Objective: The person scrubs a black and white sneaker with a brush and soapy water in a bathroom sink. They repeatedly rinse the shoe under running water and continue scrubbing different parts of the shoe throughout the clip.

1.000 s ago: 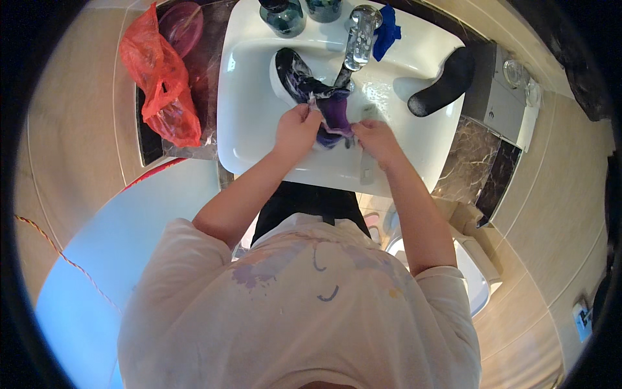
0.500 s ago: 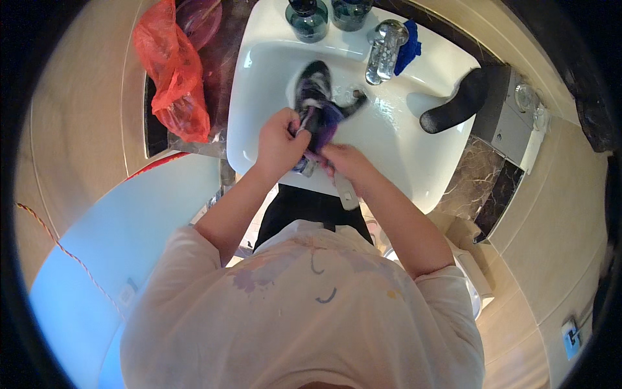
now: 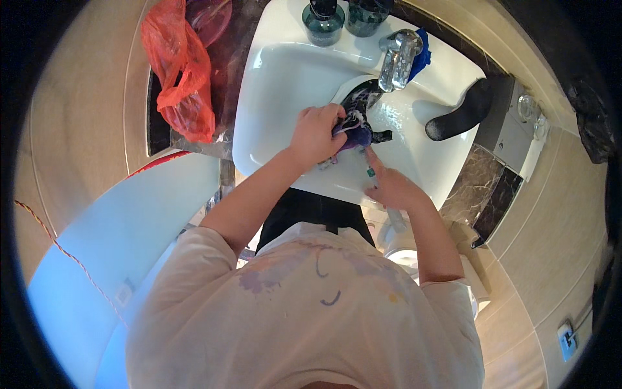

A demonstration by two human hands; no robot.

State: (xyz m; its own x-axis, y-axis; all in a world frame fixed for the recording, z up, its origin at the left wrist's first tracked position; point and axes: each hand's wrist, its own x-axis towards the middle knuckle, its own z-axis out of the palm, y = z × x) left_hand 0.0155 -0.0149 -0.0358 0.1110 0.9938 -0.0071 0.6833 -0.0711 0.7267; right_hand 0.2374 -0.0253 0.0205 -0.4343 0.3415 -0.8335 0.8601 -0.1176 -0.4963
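Note:
A soapy black-and-purple shoe [image 3: 360,102] with a pale sole edge is tilted over the white sink [image 3: 265,97], toe toward the faucet. My left hand [image 3: 315,135] is closed on its near left side, thumb and fingers at the opening. My right hand [image 3: 393,187] grips a brush with a pale handle [image 3: 396,221] that sticks out below the palm. The index finger points along the brush toward the shoe's near end; its bristles are hard to make out. White foam streaks lie on the shoe.
A chrome faucet [image 3: 399,59] stands at the sink's back, with a blue cloth [image 3: 421,55] behind it. A black insole [image 3: 460,113] lies on the right rim. Two dark green bottles [image 3: 322,24] stand at the back. A red plastic bag [image 3: 178,71] sits on the left counter.
The shoe has turned, its toe swinging right toward the faucet. My left hand has shifted right along with it. My right hand has moved right and slightly nearer, with the brush.

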